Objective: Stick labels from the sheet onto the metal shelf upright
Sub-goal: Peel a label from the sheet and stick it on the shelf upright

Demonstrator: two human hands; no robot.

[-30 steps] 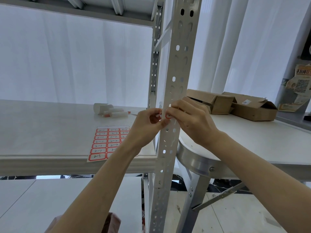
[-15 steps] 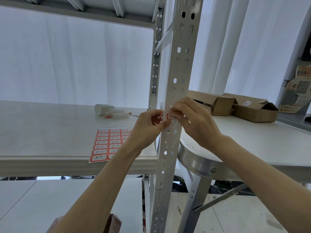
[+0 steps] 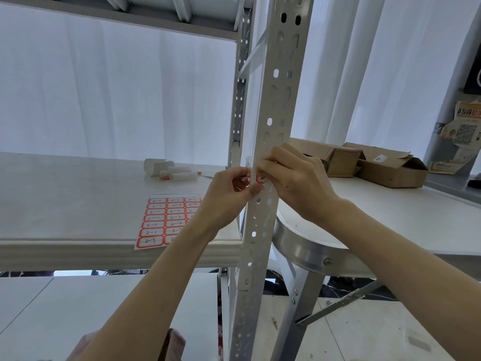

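The upright (image 3: 270, 142) is matt grey perforated metal. The shelf (image 3: 78, 194) looks smooth, faintly glossy, marble-like. The label sheet (image 3: 166, 220) is glossy paper. At 3 o'clock, matt cardboard boxes (image 3: 390, 168) and a shiny metal rim (image 3: 304, 248).

Single head-worn wide-angle view, facing forward, slightly down. Close on shelf upright (image 3: 270, 157) at centre; shelf board (image 3: 78, 194) left, round desk (image 3: 390, 220) right, floor below.
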